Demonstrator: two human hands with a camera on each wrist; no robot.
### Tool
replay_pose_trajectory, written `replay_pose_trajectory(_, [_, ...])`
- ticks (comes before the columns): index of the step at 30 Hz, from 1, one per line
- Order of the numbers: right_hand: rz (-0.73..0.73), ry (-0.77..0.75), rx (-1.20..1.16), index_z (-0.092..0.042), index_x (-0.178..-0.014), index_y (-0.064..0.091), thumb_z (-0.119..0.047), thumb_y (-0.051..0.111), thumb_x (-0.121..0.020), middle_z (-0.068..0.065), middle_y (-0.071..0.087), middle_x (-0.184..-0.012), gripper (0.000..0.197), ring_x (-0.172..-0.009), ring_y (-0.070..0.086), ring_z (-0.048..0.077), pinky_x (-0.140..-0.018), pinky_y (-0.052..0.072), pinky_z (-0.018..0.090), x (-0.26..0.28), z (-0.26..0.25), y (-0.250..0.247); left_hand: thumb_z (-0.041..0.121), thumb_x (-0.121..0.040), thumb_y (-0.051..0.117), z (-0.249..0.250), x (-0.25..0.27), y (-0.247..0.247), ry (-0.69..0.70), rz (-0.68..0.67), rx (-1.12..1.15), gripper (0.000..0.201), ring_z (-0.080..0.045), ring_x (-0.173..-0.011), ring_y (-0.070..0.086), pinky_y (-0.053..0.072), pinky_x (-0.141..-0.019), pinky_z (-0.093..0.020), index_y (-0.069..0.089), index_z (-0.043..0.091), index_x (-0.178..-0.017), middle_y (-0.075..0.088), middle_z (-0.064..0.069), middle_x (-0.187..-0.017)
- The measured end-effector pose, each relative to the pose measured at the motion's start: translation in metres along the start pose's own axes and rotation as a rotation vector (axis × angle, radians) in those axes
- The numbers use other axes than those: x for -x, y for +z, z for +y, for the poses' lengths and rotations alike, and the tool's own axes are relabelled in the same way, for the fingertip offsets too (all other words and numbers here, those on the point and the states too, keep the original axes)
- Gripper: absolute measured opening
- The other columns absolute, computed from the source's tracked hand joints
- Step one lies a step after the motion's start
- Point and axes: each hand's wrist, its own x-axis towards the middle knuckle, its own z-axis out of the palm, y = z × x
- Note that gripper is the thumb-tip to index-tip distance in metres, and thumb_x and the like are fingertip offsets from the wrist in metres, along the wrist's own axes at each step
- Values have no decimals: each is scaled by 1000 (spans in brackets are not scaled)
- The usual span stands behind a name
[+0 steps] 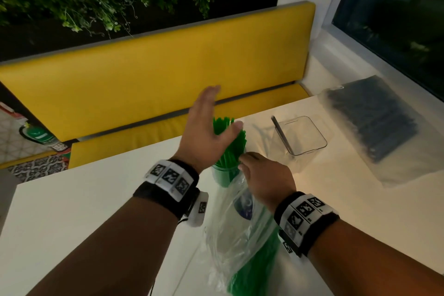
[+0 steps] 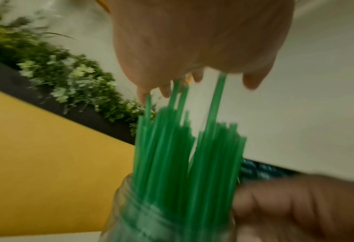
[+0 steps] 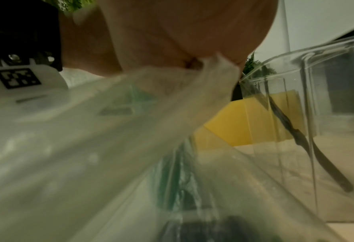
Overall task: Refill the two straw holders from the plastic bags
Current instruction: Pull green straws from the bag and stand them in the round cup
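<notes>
Green straws stand bunched in a round clear holder on the white table. My left hand hovers flat and open over their tips; in the left wrist view its palm touches the tallest straws. My right hand sits just right of the holder and pinches the mouth of a clear plastic bag, which still holds green straws. The right wrist view shows the fingers gathered on the bag. A square clear holder holds one black straw.
A plastic bag of black straws lies at the table's far right by the window. A yellow bench runs behind the table, under a plant wall. The table's near left edge drops to a patterned floor.
</notes>
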Motion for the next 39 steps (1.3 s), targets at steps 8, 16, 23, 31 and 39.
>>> replay_pose_trajectory(8, [0,28,-41,-27,-118,59,-37,37,-102,-6,64,-115,28,-82,66,22,-61,39,29,4,-2,-3,60,-90,47,5,1,31,251,-172,-742,54,-27,-139,38,27,-112,-58,51,35,-137,45,-1,-150])
replay_pose_trajectory(16, [-7,4,-222,-38,-144,37,-42,43,-100,-10,52,-141,45,-113,61,18,-83,53,37,16,0,-7,55,-86,62,-2,-6,5,122,-89,-716,57,-33,-128,48,41,-103,-52,50,29,-136,45,-6,-146])
replay_pose_trajectory(23, [-135,89,-575,-43,-150,26,-56,78,-72,-14,43,-145,95,-134,40,5,-107,35,28,47,19,-24,28,-100,48,47,139,33,63,-349,-104,17,-12,-88,62,52,-80,-35,65,25,-101,68,6,-100])
replay_pose_trajectory(31, [-380,124,-909,-54,-135,44,-11,79,-75,-9,56,-133,82,-112,60,4,-98,51,30,77,18,-11,22,-106,35,23,176,102,-580,-361,242,34,-3,-57,55,47,-54,-21,62,28,-87,63,8,-76])
replay_pose_trajectory(39, [-334,109,-916,-45,-120,63,3,63,-80,-15,63,-121,62,-99,66,16,-92,54,38,95,16,-21,19,-98,46,10,185,112,-482,-787,110,24,-9,-86,58,47,-76,-22,65,29,-106,67,4,-110])
